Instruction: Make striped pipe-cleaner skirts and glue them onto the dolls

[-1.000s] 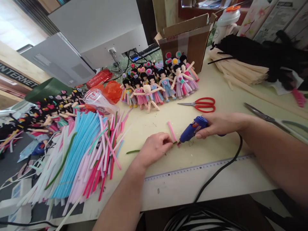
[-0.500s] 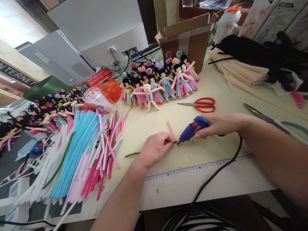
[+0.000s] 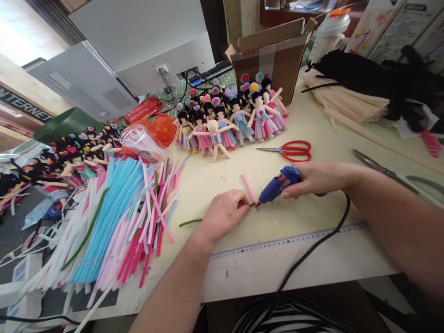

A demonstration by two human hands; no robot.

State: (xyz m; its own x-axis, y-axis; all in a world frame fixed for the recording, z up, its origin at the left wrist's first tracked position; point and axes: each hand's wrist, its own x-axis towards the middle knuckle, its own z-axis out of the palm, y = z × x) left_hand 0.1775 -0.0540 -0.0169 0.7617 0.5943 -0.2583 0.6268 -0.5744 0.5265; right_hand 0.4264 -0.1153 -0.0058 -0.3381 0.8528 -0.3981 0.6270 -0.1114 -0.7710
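My left hand (image 3: 227, 210) is closed on a green pipe cleaner (image 3: 190, 222), whose tail sticks out to the left and whose short tip shows past the fingers. My right hand (image 3: 308, 179) is wrapped round a blue glue gun (image 3: 280, 184). Its nozzle points down and left, right by the green tip; I cannot tell whether they touch. A pink pipe cleaner piece (image 3: 247, 187) lies just beyond my left fingertips. Farther back, a bare doll figure (image 3: 215, 141) with a wound beige head stands before several dressed dolls (image 3: 239, 121).
Red-handled scissors (image 3: 294, 150) lie beyond the glue gun; larger shears (image 3: 381, 170) lie right of my wrist. A ruler (image 3: 277, 241) runs along the front edge, crossed by the black cord (image 3: 314, 249). Bundled pipe cleaners (image 3: 104, 222) cover the left. A cardboard box (image 3: 274, 60) stands behind.
Almost nothing differs. Both hands, the glue gun and the green pipe cleaner keep their places; the view has shifted very slightly.
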